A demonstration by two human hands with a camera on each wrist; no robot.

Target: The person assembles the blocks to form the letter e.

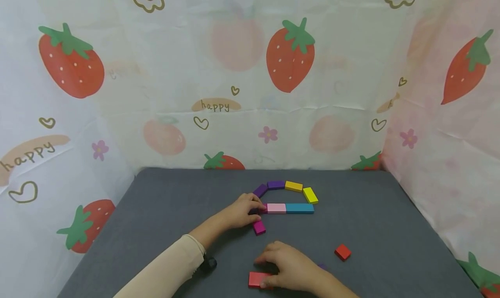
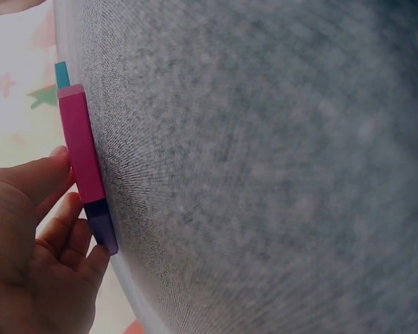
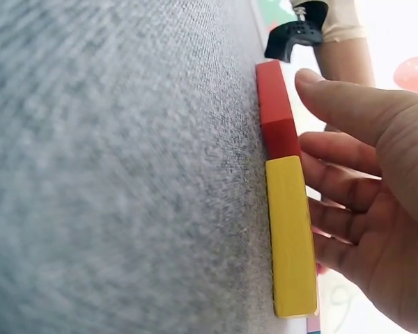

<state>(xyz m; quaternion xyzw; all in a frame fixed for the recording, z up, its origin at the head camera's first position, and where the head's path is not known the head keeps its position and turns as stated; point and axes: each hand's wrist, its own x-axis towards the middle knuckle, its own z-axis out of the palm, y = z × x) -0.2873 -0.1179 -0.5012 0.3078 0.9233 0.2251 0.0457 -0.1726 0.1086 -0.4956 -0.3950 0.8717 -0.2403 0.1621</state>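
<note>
"Where the grey tabletop (image 1: 156, 228) spreads out, how do the arms lie?"

"Taking twelve o'clock as the far edge, the left forearm, in a cream sleeve (image 1: 168, 263), reaches in from eight o'clock. The bare right forearm (image 1: 332, 285) comes from four."

"And the fingers?"

"On the right hand (image 1: 291, 265) they're loosely bent, thumb and forefinger apart, the thumb over the edge of a red block (image 1: 255, 279) at eight o'clock from the hand. Those of the left hand (image 1: 245, 212) are narrow, touching the near end of a row; in the left wrist view they also meet a dark purple block (image 2: 102, 233). I can't tell whether they grip it."

"How many blocks?"

"Four in the arc at two o'clock from the left hand: two purple (image 1: 276, 185), one orange (image 1: 294, 186), one yellow (image 1: 310, 195). Three colours in the row, at three o'clock: a blue stretch (image 1: 299, 208), one pink (image 1: 276, 208), one magenta. One loose magenta block (image 1: 259, 227) sits between four and five."

"Near the right hand?"

"A second red one (image 1: 343, 252), just before three o'clock, and a purple corner (image 1: 322, 266), mostly hidden. The right wrist view has one yellow bar (image 3: 291, 236) at six o'clock of a red one; I can't place it from the head."
</note>
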